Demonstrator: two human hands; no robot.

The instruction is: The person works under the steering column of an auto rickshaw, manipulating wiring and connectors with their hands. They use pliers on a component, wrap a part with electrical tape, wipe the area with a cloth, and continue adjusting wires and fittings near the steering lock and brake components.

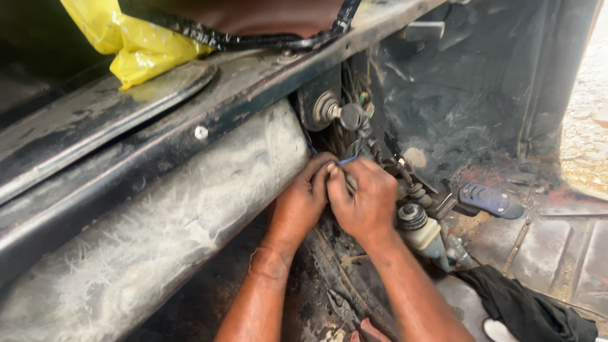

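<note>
Blue wire (347,160) slants up-right, pinched between left hand (303,201) and right hand (363,199).

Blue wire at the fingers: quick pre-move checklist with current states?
1. Both hands on the work: left hand and right hand meet at the blue wire, fingertips pinched together. ok.
2. Wire visible: only a short blue piece shows above the fingers; the rest is hidden. not ok.
3. Wire ends or connection state: covered by the hands. cannot tell.
4. Clear of the round knob: it sits above the hands, apart from them. ok.
5. Capped cylinder: close beside the right hand; contact unclear. cannot tell.
6. Blue-handled tool: lying on the floor to the right, untouched. ok.
</note>
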